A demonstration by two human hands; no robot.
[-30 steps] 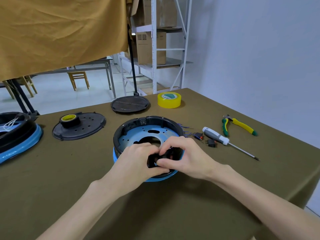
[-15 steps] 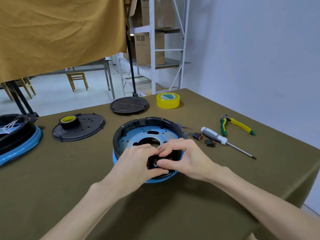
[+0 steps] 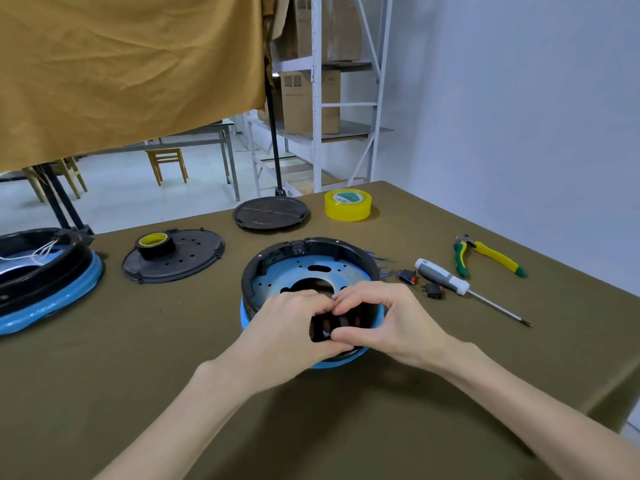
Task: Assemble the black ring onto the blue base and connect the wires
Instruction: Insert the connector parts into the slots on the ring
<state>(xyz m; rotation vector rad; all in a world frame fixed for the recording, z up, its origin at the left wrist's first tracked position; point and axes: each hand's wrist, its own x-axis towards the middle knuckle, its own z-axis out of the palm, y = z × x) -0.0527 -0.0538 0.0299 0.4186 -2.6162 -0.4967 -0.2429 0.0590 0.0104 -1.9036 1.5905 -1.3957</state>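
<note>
The left hand point(image 3: 291, 327) and right hand point(image 3: 391, 320) meet over the near rim of the black ring point(image 3: 277, 258), which sits on the blue base point(image 3: 246, 315) in the middle of the desk point(image 3: 138, 375). Both sets of fingers are curled in and touching; the left ones pinch the ring's near wall, and the right thumb presses on it from the other side. I cannot tell whether anything small is held between them. The step looks like seating the near edge of the ring. Press down evenly with both thumbs, keep the far rim level so the ring does not cock, and check that the thin blue wires point(image 3: 379, 263) at the right side stay free of the joint.

From left to right on the olive cloth: a second black-and-blue assembly point(image 3: 52, 299) with white wires, a black plate point(image 3: 180, 261) carrying a small tape roll point(image 3: 154, 242), a round black cover point(image 3: 272, 213), a yellow tape roll point(image 3: 348, 204), small connectors point(image 3: 420, 284), a screwdriver point(image 3: 450, 282) and yellow-green pliers point(image 3: 491, 254). Behind hang an ochre curtain point(image 3: 121, 64), with a wooden stool point(image 3: 168, 164), a white shelf rack point(image 3: 317, 98) with cardboard boxes, and a pale wall to the right
</note>
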